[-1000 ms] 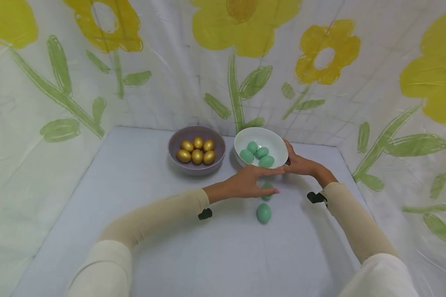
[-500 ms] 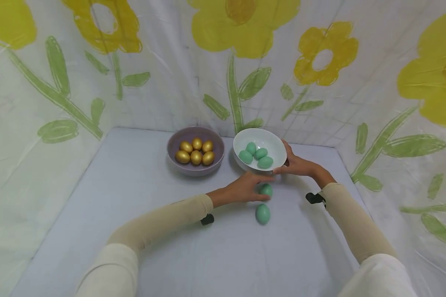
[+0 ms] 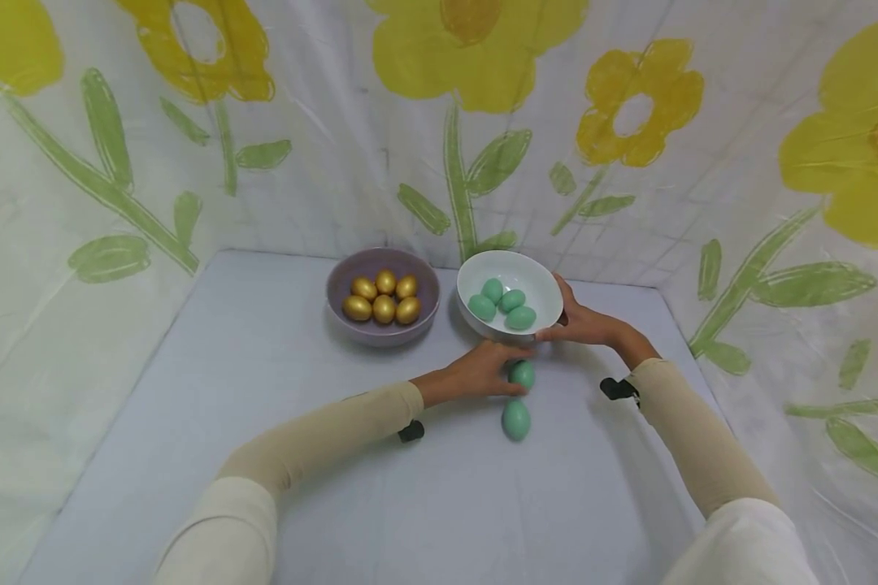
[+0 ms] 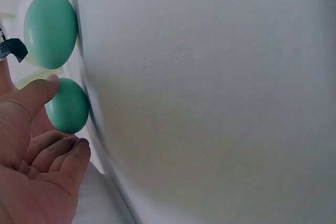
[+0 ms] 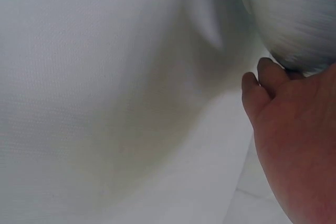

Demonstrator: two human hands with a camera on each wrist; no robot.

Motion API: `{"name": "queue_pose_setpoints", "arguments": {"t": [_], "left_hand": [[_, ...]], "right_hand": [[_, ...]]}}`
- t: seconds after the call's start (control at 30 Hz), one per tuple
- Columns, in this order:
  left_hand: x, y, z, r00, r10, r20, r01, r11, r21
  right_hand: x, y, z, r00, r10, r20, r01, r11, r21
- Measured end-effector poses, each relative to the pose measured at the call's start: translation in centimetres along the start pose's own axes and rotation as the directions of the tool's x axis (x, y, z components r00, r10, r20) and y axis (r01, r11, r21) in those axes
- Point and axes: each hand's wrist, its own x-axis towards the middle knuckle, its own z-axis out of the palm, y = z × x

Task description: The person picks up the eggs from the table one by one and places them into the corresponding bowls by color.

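Observation:
My left hand (image 3: pixel 480 370) is around the farther of two green eggs (image 3: pixel 522 374) on the table, fingers on its far side and thumb on its near side. In the left wrist view the thumb overlaps this egg (image 4: pixel 68 109), and a narrow gap shows below it before the other fingertips (image 4: pixel 81 144). Nearer the body lies the second green egg (image 3: pixel 516 420). My right hand (image 3: pixel 584 322) grips the right side of a white bowl (image 3: pixel 474 268) holding several green eggs (image 3: pixel 512 301). Its fingers (image 5: pixel 270 77) press against the bowl's outer wall (image 5: pixel 294 19).
Left of the white bowl stands a purple bowl (image 3: pixel 339 299) with several golden eggs (image 3: pixel 384 309). Both bowls are near the back edge of the pale cloth-covered table (image 3: pixel 439 504). A flower-printed curtain (image 3: pixel 322 179) hangs behind and at the sides.
My left hand has come down from the white bowl's front rim to the farther loose egg. My right thumb has come into view at the bowl's front; that hand stays at the bowl.

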Motion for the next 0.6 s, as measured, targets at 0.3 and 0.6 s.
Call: {"name": "queue_pose_setpoints", "arguments": {"t": [0.3, 0.6], "left_hand": [[0.04, -0.02, 0.13, 1.000, 0.007, 0.010, -0.007, 1.000, -0.002], [0.27, 0.17, -0.03, 0.999, 0.042, 0.029, -0.042, 0.999, -0.014]], "right_hand": [[-0.01, -0.16, -0.05, 1.000, 0.011, -0.004, -0.011, 1.000, 0.002], [-0.20, -0.26, 0.10, 1.000, -0.013, 0.006, 0.013, 1.000, 0.027]]}}
